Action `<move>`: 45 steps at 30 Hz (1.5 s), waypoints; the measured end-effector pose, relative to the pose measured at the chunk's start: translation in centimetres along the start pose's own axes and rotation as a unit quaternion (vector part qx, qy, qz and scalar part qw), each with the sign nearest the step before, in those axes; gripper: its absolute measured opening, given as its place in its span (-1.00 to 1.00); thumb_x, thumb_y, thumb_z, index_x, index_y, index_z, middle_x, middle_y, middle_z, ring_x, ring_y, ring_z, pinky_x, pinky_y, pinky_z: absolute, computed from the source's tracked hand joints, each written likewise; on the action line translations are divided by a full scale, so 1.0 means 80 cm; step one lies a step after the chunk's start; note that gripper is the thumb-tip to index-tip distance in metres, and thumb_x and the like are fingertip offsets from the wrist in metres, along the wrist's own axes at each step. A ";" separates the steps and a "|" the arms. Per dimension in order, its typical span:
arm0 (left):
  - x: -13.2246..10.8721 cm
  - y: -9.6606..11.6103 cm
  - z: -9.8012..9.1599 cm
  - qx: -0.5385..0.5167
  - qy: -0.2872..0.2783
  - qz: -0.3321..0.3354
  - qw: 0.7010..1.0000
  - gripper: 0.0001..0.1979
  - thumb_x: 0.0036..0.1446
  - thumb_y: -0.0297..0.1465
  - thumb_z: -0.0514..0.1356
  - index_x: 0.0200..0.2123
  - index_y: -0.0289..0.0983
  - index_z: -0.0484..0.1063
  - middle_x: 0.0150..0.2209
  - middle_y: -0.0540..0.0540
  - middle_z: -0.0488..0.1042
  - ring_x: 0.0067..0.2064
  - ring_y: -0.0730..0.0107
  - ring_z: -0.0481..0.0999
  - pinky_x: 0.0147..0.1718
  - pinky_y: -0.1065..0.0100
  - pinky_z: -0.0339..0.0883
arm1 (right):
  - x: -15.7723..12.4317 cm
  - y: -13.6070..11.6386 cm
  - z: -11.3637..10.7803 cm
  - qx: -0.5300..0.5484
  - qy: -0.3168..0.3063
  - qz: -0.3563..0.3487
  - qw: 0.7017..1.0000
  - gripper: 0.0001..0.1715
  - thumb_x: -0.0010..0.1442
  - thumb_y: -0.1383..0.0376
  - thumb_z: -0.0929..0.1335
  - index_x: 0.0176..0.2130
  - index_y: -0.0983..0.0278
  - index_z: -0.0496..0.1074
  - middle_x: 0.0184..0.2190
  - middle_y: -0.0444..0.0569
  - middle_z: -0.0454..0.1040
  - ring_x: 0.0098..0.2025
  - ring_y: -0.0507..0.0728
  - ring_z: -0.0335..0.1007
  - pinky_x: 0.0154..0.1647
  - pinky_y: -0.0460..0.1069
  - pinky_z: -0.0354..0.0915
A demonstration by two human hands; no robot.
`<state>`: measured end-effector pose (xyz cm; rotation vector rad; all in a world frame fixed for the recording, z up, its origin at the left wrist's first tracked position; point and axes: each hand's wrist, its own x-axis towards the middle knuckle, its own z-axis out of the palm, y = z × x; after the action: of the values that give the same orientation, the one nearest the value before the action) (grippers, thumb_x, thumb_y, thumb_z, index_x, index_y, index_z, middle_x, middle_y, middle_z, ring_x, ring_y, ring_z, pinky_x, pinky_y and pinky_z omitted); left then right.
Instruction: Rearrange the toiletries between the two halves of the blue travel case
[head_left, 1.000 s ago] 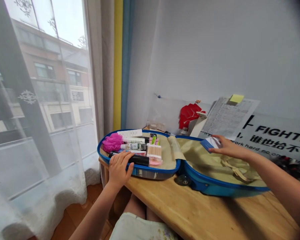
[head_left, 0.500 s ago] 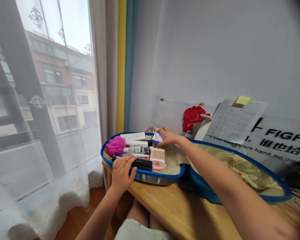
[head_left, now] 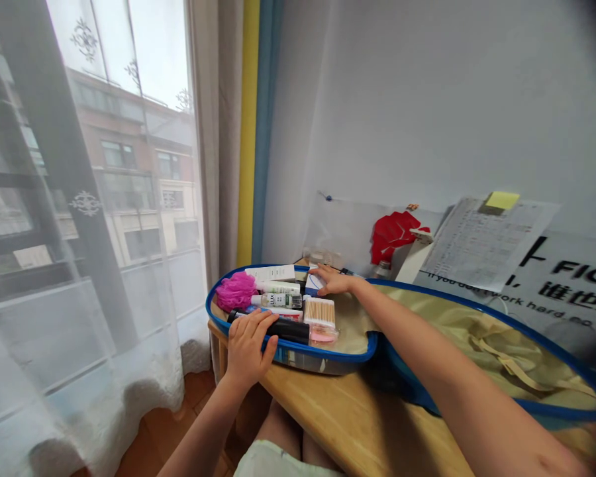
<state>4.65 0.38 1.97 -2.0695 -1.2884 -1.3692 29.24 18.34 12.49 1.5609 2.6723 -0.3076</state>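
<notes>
An open suitcase with a blue rim (head_left: pixel 328 354) lies on a wooden table (head_left: pixel 338 411). My left hand (head_left: pixel 249 348) rests on a black tube (head_left: pixel 291 330) at the front of the packed half. My right hand (head_left: pixel 330 280) presses on a small white and blue box (head_left: pixel 314 286) at the back of that half, partly covering it. Packed around them are a pink bath puff (head_left: pixel 236 292), a white carton (head_left: pixel 271 273), a LUX bottle (head_left: pixel 277 301), a pack of cotton swabs (head_left: pixel 320 313) and a small pink case (head_left: pixel 322 334).
The suitcase's beige-lined other half (head_left: pixel 496 344) lies to the right under my right forearm. Behind stand a red paper cutout (head_left: pixel 395 235), a printed sheet (head_left: pixel 487 245) and a slogan sign (head_left: pixel 566 285). A sheer curtain (head_left: pixel 109 318) hangs at the left.
My right hand has carried the small box from above the lined half to the back of the packed half and pressed it down among the items. My left hand stays on the black tube.
</notes>
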 end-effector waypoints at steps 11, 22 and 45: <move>-0.002 -0.003 0.001 0.015 -0.017 -0.006 1.000 -0.64 0.24 -0.29 -0.05 0.02 -0.20 0.39 -0.03 -0.14 0.48 0.04 0.17 0.38 0.03 0.14 0.09 | -0.039 -0.011 -0.018 0.075 0.070 0.025 0.994 -0.11 0.17 -0.16 0.13 0.32 0.21 -0.06 0.37 0.04 -0.18 0.39 0.25 -0.42 0.34 0.20 -0.30; 0.006 0.010 -0.006 0.047 -0.037 0.017 0.998 -0.57 0.24 -0.38 -0.03 0.17 -0.15 0.25 0.13 -0.11 0.37 0.21 0.17 0.25 0.22 0.01 -0.15 | -0.348 0.036 0.037 -0.036 0.207 0.035 0.977 -0.45 0.21 -0.07 0.15 0.01 0.10 0.43 -0.01 -0.02 0.48 0.02 0.20 0.41 0.03 0.11 0.34; 0.029 -0.014 -0.003 0.010 -0.127 0.144 0.981 -0.71 0.24 -0.40 -0.01 -0.18 -0.09 0.51 0.13 -0.08 0.37 0.23 0.18 0.23 0.19 -0.02 0.07 | -0.373 -0.022 0.108 -0.085 0.298 0.037 0.950 -0.62 0.26 0.16 0.14 -0.21 0.14 0.49 -0.29 -0.02 0.58 -0.27 0.14 0.50 -0.22 0.07 0.34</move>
<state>3.84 1.96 3.90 -2.3642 -1.0335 -0.9897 41.89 -9.75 8.09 1.9334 2.9215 0.4641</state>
